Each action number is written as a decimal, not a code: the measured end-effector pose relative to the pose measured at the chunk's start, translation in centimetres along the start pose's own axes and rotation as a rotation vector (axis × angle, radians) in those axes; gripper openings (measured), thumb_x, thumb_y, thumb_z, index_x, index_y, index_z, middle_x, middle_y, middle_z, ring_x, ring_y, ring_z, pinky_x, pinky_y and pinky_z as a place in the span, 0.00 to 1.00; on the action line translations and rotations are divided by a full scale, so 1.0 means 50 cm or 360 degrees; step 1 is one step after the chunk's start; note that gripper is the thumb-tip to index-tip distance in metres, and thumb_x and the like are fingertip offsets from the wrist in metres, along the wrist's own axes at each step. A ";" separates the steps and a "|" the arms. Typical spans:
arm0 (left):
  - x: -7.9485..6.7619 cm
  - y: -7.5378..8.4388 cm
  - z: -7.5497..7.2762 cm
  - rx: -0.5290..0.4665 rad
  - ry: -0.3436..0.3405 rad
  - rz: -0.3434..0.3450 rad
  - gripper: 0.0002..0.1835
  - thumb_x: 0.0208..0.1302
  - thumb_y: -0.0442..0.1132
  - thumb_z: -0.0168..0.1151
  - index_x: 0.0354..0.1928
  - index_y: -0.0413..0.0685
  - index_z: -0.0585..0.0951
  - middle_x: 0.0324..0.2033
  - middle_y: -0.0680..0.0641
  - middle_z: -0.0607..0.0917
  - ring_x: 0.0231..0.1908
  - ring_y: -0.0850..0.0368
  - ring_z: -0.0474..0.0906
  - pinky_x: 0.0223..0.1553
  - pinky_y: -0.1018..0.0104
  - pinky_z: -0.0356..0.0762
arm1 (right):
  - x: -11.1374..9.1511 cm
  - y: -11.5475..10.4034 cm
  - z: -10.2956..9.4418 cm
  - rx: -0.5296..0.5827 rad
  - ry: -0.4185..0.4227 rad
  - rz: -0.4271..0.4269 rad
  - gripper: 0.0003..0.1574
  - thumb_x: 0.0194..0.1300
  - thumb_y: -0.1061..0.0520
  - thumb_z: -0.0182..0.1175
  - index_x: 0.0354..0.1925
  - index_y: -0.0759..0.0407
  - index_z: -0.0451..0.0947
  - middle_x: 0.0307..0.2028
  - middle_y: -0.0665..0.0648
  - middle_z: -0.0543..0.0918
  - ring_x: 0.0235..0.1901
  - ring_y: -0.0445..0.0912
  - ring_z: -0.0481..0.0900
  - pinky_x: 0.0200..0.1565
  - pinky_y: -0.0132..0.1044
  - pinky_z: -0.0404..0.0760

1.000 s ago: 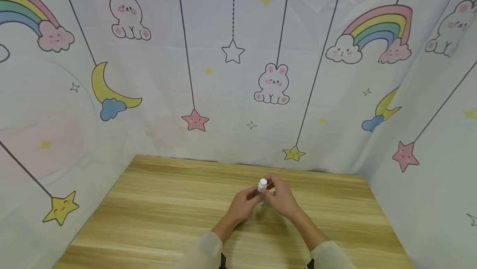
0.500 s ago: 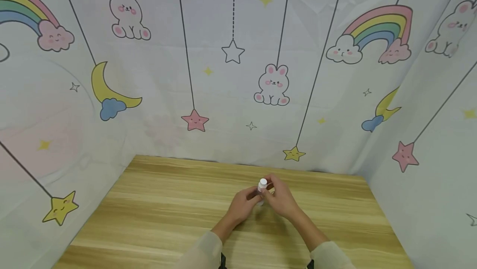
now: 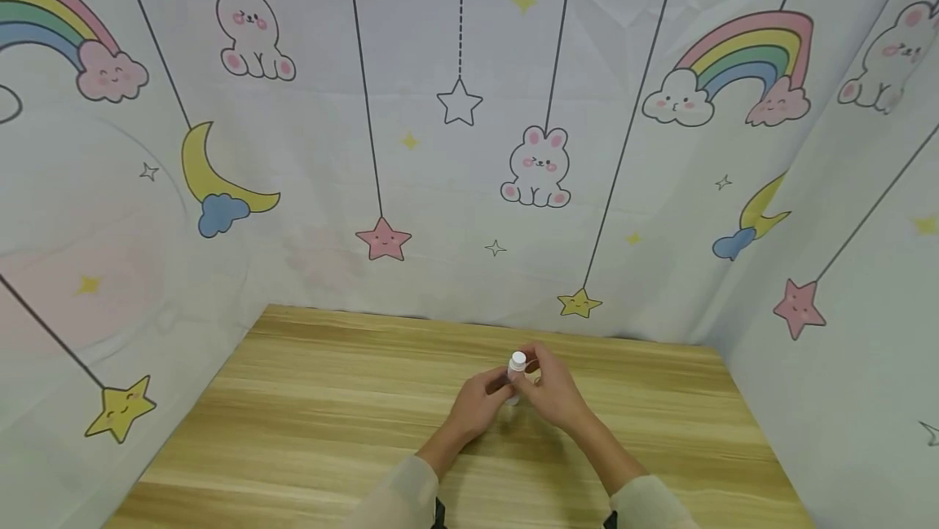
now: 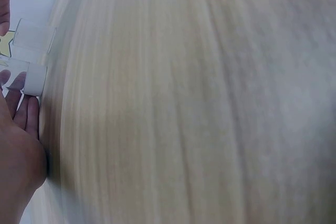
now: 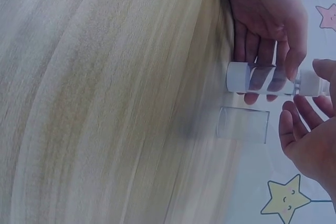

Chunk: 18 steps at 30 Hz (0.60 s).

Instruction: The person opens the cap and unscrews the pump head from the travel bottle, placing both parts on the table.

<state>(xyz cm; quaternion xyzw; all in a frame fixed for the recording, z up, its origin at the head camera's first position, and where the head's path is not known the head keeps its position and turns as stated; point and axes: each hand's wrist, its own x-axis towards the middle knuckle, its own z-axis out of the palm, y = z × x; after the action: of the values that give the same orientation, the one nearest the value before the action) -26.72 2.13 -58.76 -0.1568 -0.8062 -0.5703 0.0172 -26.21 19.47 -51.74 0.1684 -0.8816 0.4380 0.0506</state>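
A clear bottle [image 5: 268,80] with a white base and a white top stands upright on the table between both hands. My left hand [image 3: 475,404] grips its clear body, fingers wrapped round behind it, as the right wrist view shows. At the upper end, my right hand [image 3: 555,392] pinches the white top [image 5: 311,83] between thumb and fingers. Its lower fingers are curled loosely below that grip. Beside the bottle, on the right hand's side, a clear empty cap [image 5: 244,125] stands on the table; in the left wrist view the same cap [image 4: 34,36] shows past the white base [image 4: 35,80].
The wood-grain table [image 3: 330,398] reaches back to a white curtain [image 3: 440,187] printed with rabbits, stars and rainbows. The curtain also closes off the left and right sides. Light sleeves cover both forearms.
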 end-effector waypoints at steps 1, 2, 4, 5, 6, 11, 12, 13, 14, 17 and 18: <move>-0.001 0.000 0.000 -0.0005 -0.0004 -0.0006 0.22 0.77 0.53 0.59 0.66 0.54 0.85 0.58 0.52 0.88 0.62 0.50 0.82 0.64 0.48 0.79 | 0.000 0.000 0.000 0.0000 0.0004 0.0010 0.18 0.73 0.57 0.69 0.57 0.57 0.78 0.46 0.50 0.82 0.48 0.48 0.79 0.43 0.40 0.79; -0.001 0.000 0.000 -0.0011 -0.0008 -0.0012 0.23 0.77 0.54 0.59 0.66 0.54 0.85 0.58 0.52 0.88 0.63 0.50 0.82 0.64 0.48 0.79 | 0.001 0.000 0.001 0.0002 0.0010 0.0018 0.18 0.73 0.57 0.69 0.57 0.57 0.78 0.46 0.50 0.82 0.48 0.48 0.79 0.43 0.40 0.79; -0.001 0.001 0.000 -0.0021 -0.0008 -0.0016 0.23 0.77 0.54 0.59 0.66 0.54 0.85 0.59 0.52 0.88 0.63 0.50 0.81 0.65 0.48 0.78 | 0.002 0.000 0.001 0.0014 0.0023 0.0040 0.18 0.72 0.56 0.70 0.56 0.56 0.78 0.45 0.50 0.82 0.48 0.49 0.79 0.43 0.40 0.79; -0.002 0.001 0.000 -0.0024 -0.0009 -0.0017 0.22 0.78 0.54 0.59 0.66 0.54 0.85 0.59 0.52 0.87 0.63 0.50 0.81 0.65 0.48 0.78 | 0.002 0.000 0.002 0.0020 0.0032 0.0047 0.18 0.72 0.55 0.71 0.55 0.57 0.78 0.44 0.51 0.82 0.47 0.49 0.79 0.42 0.39 0.79; -0.003 0.001 0.000 -0.0028 -0.0010 -0.0017 0.22 0.78 0.54 0.59 0.66 0.54 0.85 0.60 0.52 0.87 0.64 0.50 0.81 0.65 0.48 0.78 | 0.002 0.000 0.002 0.0028 0.0042 0.0054 0.18 0.72 0.54 0.71 0.54 0.57 0.78 0.44 0.51 0.82 0.47 0.49 0.79 0.41 0.39 0.79; -0.003 0.002 0.000 -0.0041 -0.0010 -0.0023 0.21 0.77 0.53 0.59 0.65 0.56 0.85 0.60 0.53 0.87 0.64 0.51 0.81 0.65 0.49 0.78 | 0.004 0.003 0.006 0.0044 0.0082 0.0071 0.17 0.71 0.52 0.72 0.51 0.56 0.78 0.41 0.51 0.82 0.44 0.47 0.79 0.38 0.37 0.79; -0.003 0.002 0.000 -0.0050 -0.0012 -0.0027 0.21 0.77 0.53 0.60 0.65 0.56 0.85 0.60 0.52 0.87 0.64 0.51 0.81 0.66 0.49 0.78 | 0.005 0.004 0.006 0.0039 0.0084 0.0074 0.16 0.71 0.52 0.72 0.50 0.55 0.78 0.41 0.51 0.82 0.44 0.46 0.79 0.38 0.37 0.80; -0.003 0.002 0.000 -0.0052 -0.0014 -0.0033 0.21 0.77 0.52 0.60 0.66 0.56 0.85 0.60 0.53 0.87 0.64 0.52 0.80 0.66 0.50 0.78 | 0.005 0.005 0.007 0.0035 0.0084 0.0069 0.16 0.72 0.52 0.71 0.50 0.55 0.78 0.41 0.51 0.82 0.43 0.46 0.79 0.38 0.37 0.80; -0.003 0.002 0.000 -0.0054 -0.0013 -0.0028 0.22 0.76 0.52 0.60 0.66 0.56 0.85 0.60 0.52 0.87 0.64 0.51 0.81 0.65 0.50 0.78 | 0.006 0.005 0.007 0.0031 0.0085 0.0069 0.15 0.72 0.52 0.71 0.49 0.55 0.78 0.41 0.51 0.82 0.43 0.45 0.79 0.38 0.36 0.80; -0.002 0.001 0.000 -0.0052 -0.0009 -0.0028 0.22 0.76 0.52 0.60 0.66 0.55 0.85 0.60 0.53 0.87 0.64 0.51 0.81 0.65 0.50 0.78 | 0.006 0.007 0.007 0.0014 0.0081 0.0067 0.14 0.72 0.53 0.71 0.50 0.54 0.78 0.41 0.50 0.81 0.44 0.45 0.79 0.38 0.36 0.80; -0.002 0.002 0.000 -0.0049 -0.0006 -0.0023 0.22 0.76 0.52 0.60 0.66 0.55 0.85 0.60 0.52 0.87 0.64 0.51 0.81 0.65 0.50 0.78 | 0.007 0.007 0.007 0.0009 0.0079 0.0064 0.14 0.72 0.53 0.71 0.50 0.54 0.78 0.41 0.50 0.81 0.44 0.45 0.79 0.38 0.36 0.81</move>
<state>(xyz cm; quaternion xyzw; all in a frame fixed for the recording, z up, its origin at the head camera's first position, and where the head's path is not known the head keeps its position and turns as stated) -26.61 2.15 -58.72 -0.1523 -0.7984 -0.5825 0.0091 -26.63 19.29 -52.15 0.1399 -0.8820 0.4456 0.0633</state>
